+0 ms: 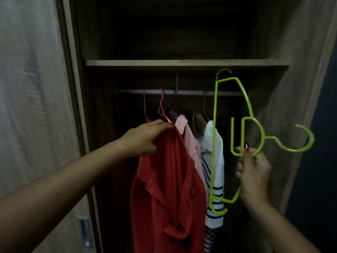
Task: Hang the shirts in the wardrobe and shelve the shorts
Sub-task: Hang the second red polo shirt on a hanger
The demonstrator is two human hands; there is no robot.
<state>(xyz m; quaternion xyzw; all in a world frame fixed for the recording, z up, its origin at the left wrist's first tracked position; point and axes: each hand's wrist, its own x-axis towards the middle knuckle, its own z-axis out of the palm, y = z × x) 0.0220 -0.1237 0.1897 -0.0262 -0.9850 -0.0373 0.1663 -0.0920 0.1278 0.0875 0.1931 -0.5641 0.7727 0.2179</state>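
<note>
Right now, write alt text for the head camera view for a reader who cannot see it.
The left hand grips the shoulder of a red shirt on a pink hanger hooked on the wardrobe rail, while the right hand holds an empty lime-green plastic hanger. Pink and striped white shirts hang between them.

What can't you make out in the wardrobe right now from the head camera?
- Space above the shelf: too dark to see contents.
- Shorts: none in view.
- Whether the red shirt hangs on the pink hanger: the left hand covers the collar.
- Garments behind the pink shirt and striped shirt: overlapped, dark.
- Wardrobe floor: cut off by the bottom edge.
</note>
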